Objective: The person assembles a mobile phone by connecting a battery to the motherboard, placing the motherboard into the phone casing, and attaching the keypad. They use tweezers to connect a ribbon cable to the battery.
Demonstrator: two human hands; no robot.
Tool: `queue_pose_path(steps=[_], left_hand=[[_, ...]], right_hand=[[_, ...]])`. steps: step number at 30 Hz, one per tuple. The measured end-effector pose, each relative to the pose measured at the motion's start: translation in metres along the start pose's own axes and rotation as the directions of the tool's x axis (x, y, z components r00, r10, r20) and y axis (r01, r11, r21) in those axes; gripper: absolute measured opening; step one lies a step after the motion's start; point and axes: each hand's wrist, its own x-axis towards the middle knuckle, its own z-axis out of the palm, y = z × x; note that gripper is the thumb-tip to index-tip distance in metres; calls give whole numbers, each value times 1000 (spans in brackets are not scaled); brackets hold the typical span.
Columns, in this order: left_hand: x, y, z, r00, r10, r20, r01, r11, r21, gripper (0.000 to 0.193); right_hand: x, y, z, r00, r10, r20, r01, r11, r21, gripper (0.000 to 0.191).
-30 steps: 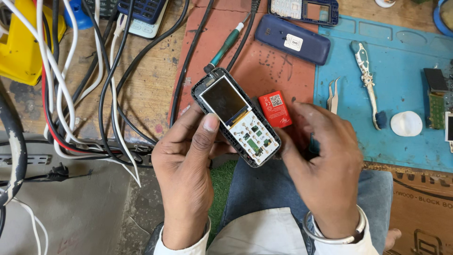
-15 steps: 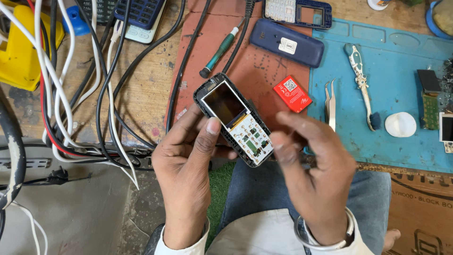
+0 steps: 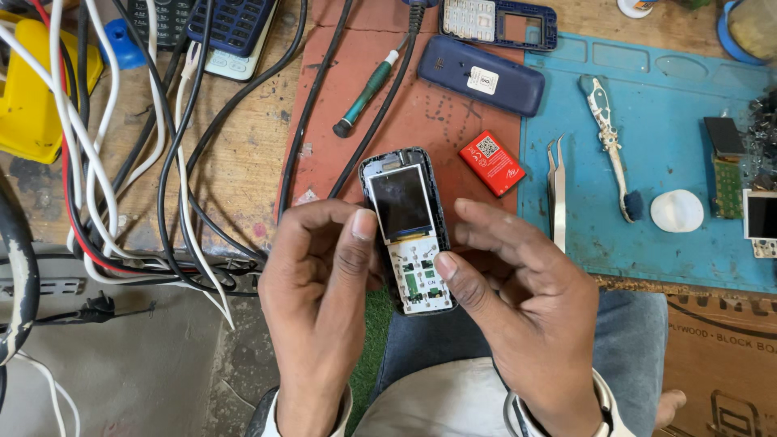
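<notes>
From the head camera, the left hand [image 3: 320,299] and right hand [image 3: 518,299] both pinch the opened phone [image 3: 405,231] above the lap, now turned upright from its earlier tilt. The red battery [image 3: 491,163] lies apart on the mat [image 3: 664,105]; the right grip looks light, possibly fingertips only.

Single head-worn view, looking steeply down from above onto the workbench and lap. Close range: left hand [image 3: 320,303] and right hand [image 3: 518,311] filling the lower middle, opened phone [image 3: 405,226] at centre, blue mat [image 3: 672,129] upper right, cables [image 3: 121,162] upper left. No second view to overlap.
</notes>
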Motion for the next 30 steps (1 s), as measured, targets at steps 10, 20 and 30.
queue_pose_path(steps=[10,20,30], left_hand=[[-5,6,-4,995,61,77,-77,970,230,29],[-4,8,6,984,171,58,-180,903,390,32],[49,8,33,801,470,370,-555,354,753,34]], right_hand=[[-10,-3,-5,941,-304,145,327,929,-173,51],[68,-15,-26,796,-534,284,479,269,-835,44],[58,-18,-45,920,-384,83,369,773,-516,31]])
